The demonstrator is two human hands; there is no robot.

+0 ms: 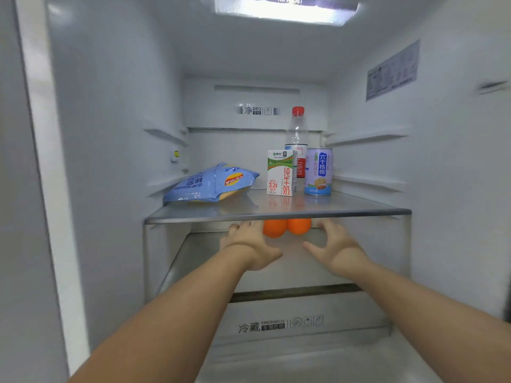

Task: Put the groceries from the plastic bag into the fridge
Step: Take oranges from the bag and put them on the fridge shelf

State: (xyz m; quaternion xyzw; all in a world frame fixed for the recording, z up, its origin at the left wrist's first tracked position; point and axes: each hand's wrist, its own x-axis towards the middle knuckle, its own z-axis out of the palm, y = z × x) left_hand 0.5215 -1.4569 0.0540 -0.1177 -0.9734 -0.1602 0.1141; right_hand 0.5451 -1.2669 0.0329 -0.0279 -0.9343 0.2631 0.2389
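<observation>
Inside the fridge (110,106), a clear glass shelf (276,214) carries a crinkly blue chip bag (210,183) lying flat, a boxy white milk carton (281,172) standing upright, a round can (318,171) just beside it, and a clear plastic bottle (297,134) with a red cap behind them. Below that shelf, two smooth round oranges (287,227) sit side by side on the lower level, partly hidden by the shelf edge. Both arms reach forward under the glass. The left hand (249,244) and the right hand (336,248) flank the oranges, palms facing inward, fingers loosely spread and grasping nothing; whether the fingertips touch the fruit cannot be told.
</observation>
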